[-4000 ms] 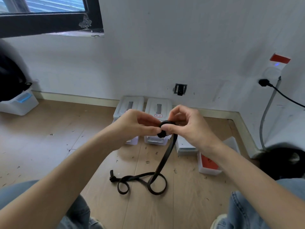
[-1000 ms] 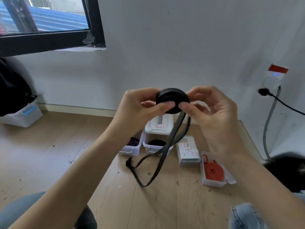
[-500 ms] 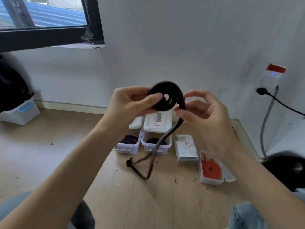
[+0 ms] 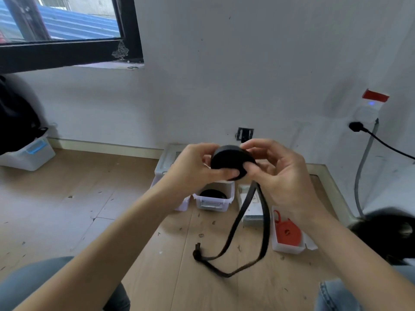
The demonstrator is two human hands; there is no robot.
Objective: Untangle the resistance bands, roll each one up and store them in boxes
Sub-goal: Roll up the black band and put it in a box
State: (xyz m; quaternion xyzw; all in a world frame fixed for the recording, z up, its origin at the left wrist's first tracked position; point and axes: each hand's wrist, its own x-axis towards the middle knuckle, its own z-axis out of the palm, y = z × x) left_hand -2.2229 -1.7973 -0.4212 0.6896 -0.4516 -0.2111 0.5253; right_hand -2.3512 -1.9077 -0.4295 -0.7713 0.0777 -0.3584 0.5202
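Both hands clamp the black band roll (image 4: 231, 161) mid-air: left hand (image 4: 197, 167) pinches it flat so it can't unwind, right hand (image 4: 280, 176) feeds. Tail (image 4: 233, 239) hangs to the floor (image 4: 89, 198), probably knotted at its end. Open box (image 4: 214, 198) waits below.

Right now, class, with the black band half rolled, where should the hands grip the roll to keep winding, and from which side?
Grip the black roll by its round edge, the left hand from the left, the right hand from the right. Its flat faces stay squeezed, so the coil probably won't spring open, and the loose tail hangs free below to feed in.
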